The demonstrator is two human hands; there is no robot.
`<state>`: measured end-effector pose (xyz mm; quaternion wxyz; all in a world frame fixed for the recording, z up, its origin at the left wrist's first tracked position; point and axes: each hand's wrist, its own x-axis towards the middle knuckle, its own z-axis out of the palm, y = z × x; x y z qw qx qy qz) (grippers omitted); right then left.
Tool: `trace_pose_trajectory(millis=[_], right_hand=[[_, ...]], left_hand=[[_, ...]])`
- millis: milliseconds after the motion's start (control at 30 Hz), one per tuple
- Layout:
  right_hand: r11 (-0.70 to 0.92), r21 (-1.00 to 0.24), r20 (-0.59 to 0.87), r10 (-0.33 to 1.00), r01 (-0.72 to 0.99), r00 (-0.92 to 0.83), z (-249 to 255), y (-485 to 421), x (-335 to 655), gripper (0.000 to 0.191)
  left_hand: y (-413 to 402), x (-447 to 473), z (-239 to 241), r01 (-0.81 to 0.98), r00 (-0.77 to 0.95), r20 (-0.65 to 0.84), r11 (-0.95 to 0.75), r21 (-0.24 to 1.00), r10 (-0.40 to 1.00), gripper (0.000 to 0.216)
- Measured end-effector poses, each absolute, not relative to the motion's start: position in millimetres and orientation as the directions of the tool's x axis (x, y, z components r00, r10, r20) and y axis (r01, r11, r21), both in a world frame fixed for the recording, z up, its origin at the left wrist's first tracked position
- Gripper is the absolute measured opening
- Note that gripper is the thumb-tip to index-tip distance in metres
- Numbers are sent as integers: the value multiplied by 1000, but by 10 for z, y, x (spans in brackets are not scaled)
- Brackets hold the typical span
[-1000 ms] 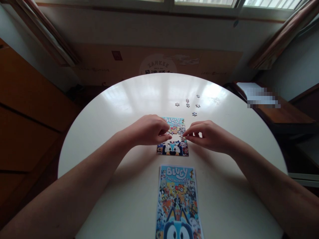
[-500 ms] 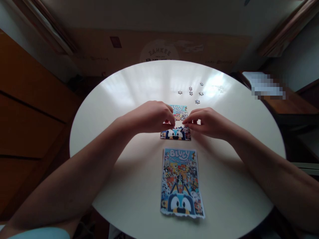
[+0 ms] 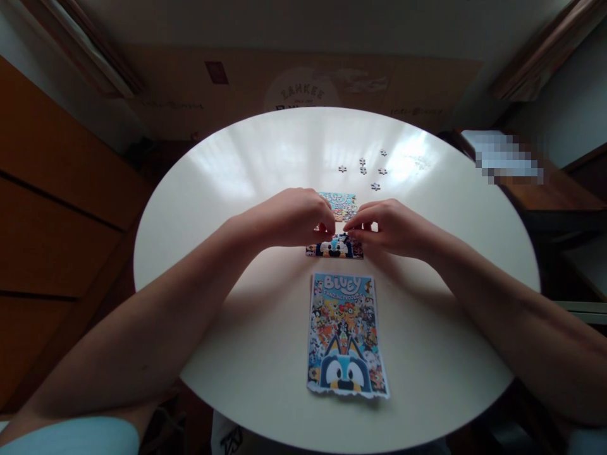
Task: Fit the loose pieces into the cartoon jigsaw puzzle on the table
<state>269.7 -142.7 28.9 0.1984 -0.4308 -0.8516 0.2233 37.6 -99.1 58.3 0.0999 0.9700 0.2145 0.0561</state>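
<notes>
A small jigsaw puzzle with a colourful cartoon picture lies in the middle of the round white table. Both hands rest over its centre. My left hand is curled, fingertips pinched together at the puzzle's middle. My right hand faces it, thumb and fingers also pinched, almost touching the left. Whatever the fingertips hold is too small to make out. The puzzle's middle is hidden under the hands. A printed reference picture with the same image lies closer to me.
Several loose puzzle pieces lie scattered on the table beyond the hands, right of centre. A brown cardboard sheet leans on the far wall. Wooden furniture stands at the left and right.
The view has tilted down, so the table and sheets sit higher in frame. Both hands have drawn closer together over the puzzle's middle.
</notes>
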Motion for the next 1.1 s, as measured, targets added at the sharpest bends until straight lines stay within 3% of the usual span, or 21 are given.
trace_pose_trajectory(millis=[267, 633, 1100], right_hand=[[501, -546, 166, 851, 672, -499, 294, -1437, 2690, 23], [403, -567, 73, 893, 718, -444, 319, -1530, 2545, 23], [396, -438, 23, 903, 807, -430, 364, -1615, 2442, 19]], left_hand=[[-970, 365, 558, 407, 898, 82, -888, 213, 432, 22], [-966, 388, 491, 364, 912, 88, -890, 274, 401, 24], [-948, 377, 477, 363, 916, 57, -881, 304, 398, 28]])
